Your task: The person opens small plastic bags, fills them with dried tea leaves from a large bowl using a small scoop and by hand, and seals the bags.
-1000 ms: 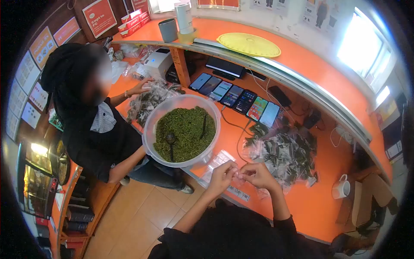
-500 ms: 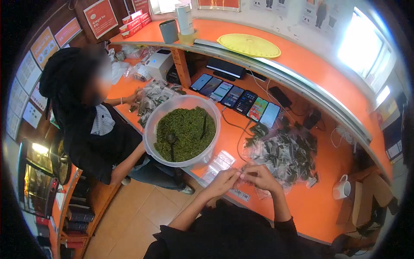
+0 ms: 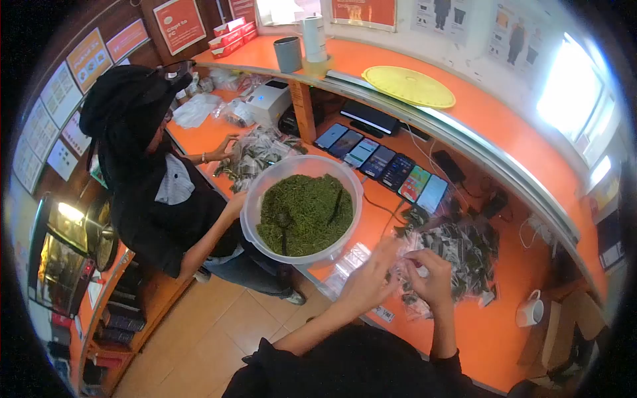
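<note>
My left hand [image 3: 373, 280] is raised over the counter's front edge, its fingers blurred, close to a clear plastic bag. My right hand [image 3: 430, 275] is pinched on a small clear plastic bag [image 3: 402, 265] between the two hands. Just beyond lies a heap of small clear bags with green leaves [image 3: 464, 255]. Flat empty clear bags [image 3: 350, 264] rest left of my left hand. A large translucent tub [image 3: 249, 222] of chopped green leaves [image 3: 304, 215], with dark spoons in it, stands farther left.
A co-worker [image 3: 159, 192] stands at the left, one hand at the tub and the other at a second bag pile [image 3: 262, 156]. Several phones [image 3: 379, 161] lie in a row. A white mug [image 3: 529, 310] and cardboard box [image 3: 564, 331] are at right; a yellow lid [image 3: 408, 86] is on the shelf.
The view has shifted, so the scene sits farther right and lower. My left hand has moved up and apart from my right fingertips. The co-worker's far hand has moved at the bag pile.
</note>
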A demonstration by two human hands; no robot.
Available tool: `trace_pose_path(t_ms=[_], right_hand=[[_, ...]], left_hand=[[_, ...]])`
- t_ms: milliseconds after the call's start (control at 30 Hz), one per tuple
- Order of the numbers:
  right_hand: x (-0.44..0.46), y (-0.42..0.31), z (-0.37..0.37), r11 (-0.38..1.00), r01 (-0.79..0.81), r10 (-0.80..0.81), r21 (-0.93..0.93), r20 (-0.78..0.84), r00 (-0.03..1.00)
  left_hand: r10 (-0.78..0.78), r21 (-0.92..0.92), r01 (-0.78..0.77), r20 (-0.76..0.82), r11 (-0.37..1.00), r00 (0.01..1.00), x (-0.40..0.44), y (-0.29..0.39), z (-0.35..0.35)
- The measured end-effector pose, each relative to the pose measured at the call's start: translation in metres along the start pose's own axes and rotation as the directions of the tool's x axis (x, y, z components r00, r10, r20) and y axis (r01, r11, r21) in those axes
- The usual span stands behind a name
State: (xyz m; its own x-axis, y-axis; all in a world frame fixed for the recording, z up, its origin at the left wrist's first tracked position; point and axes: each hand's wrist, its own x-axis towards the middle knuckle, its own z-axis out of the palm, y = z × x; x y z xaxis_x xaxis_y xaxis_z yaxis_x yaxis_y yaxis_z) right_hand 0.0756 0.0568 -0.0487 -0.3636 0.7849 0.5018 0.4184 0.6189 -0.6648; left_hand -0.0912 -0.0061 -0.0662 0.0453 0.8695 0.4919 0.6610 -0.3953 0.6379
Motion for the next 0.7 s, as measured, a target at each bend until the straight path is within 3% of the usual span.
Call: trace_pose_path(t_ms=[33, 100, 167, 233, 267, 367, 500, 567, 600, 633, 700], right_hand=[[0.005, -0.007, -0.003, 0.999, 0.041, -0.041, 0.03, -0.015, 0.999], [0.018, -0.023, -0.015, 0.992, 0.127, -0.128, -0.015, -0.048, 0.991], [0.031, -0.041, -0.025, 0.993, 0.115, -0.12, -0.04, -0.141, 0.983], [0.044, -0.06, -0.024, 0.984, 0.164, -0.173, -0.062, -0.182, 0.968], [0.049, -0.069, -0.02, 0.985, 0.162, -0.169, -0.055, -0.157, 0.973], [0.067, -0.09, 0.004, 0.971, 0.238, -0.241, -0.038, -0.155, 0.958], [0.09, -0.108, 0.028, 0.971, 0.231, -0.228, 0.063, -0.052, 0.972], [0.108, -0.114, 0.036, 0.928, 0.324, -0.343, 0.183, 0.081, 0.936], [0.118, -0.115, 0.042, 0.927, 0.328, -0.347, 0.185, 0.083, 0.934], [0.132, -0.112, 0.051, 0.871, 0.491, -0.491, 0.029, 0.118, 0.863], [0.152, -0.097, 0.073, 0.614, 0.747, -0.704, -0.256, 0.25, 0.665]], left_hand=[[-0.004, 0.005, 0.004, -0.01, 1.0, 1.0, 0.004, 0.006, -0.006], [-0.005, -0.357, 0.033, 0.079, 0.933, 0.997, 0.013, 0.017, -0.019], [-0.092, -0.391, 0.101, 0.042, 0.915, 0.995, 0.02, 0.017, -0.035], [0.043, -0.099, -0.064, -0.203, 0.993, 0.978, 0.026, 0.014, -0.054], [0.062, 0.138, -0.029, -0.24, 0.99, 0.969, 0.028, 0.021, -0.065], [0.151, 0.295, -0.065, -0.278, 0.953, 0.949, 0.033, 0.037, -0.089], [0.198, 0.224, -0.113, -0.403, 0.968, 0.893, 0.023, 0.008, -0.093], [0.055, 0.07, -0.02, -0.554, 0.997, 0.831, 0.018, 0.0, -0.1], [0.044, 0.112, 0.022, -0.558, 0.993, 0.828, 0.015, -0.002, -0.111], [0.043, 0.111, 0.024, -0.562, 0.994, 0.826, 0.011, -0.002, -0.118], [-0.136, -0.018, 0.156, -0.597, 0.988, 0.791, 0.003, -0.003, -0.127]])
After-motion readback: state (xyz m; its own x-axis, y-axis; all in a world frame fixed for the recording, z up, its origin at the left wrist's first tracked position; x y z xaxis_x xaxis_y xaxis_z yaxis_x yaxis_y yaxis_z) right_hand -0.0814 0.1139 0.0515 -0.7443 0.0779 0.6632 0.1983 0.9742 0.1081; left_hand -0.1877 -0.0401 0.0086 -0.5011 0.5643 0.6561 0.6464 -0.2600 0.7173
